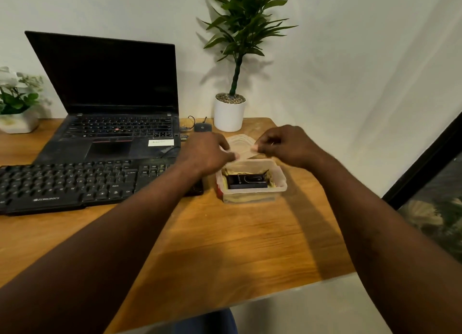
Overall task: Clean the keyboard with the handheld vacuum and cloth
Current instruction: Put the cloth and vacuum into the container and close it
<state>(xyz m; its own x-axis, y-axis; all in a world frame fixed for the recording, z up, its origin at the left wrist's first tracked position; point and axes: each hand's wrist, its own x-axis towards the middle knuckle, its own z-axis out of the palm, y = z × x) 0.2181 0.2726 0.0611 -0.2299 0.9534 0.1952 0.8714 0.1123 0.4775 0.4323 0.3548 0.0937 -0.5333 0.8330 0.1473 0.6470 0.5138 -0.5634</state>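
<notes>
A black keyboard (75, 183) lies at the left on the wooden desk (237, 246). To its right stands a clear plastic box (251, 196) with a black handheld vacuum (247, 181) inside on yellowish cloth. My left hand (205, 153) and my right hand (285, 146) each pinch one side of the clear lid (241, 146), which hangs just above the back of the box.
An open black laptop (112, 96) stands behind the keyboard. A potted plant in a white pot (229, 116) and a small dark device (203, 127) sit behind the box. Another white planter (18, 123) is at far left. The desk's edge runs close on the right.
</notes>
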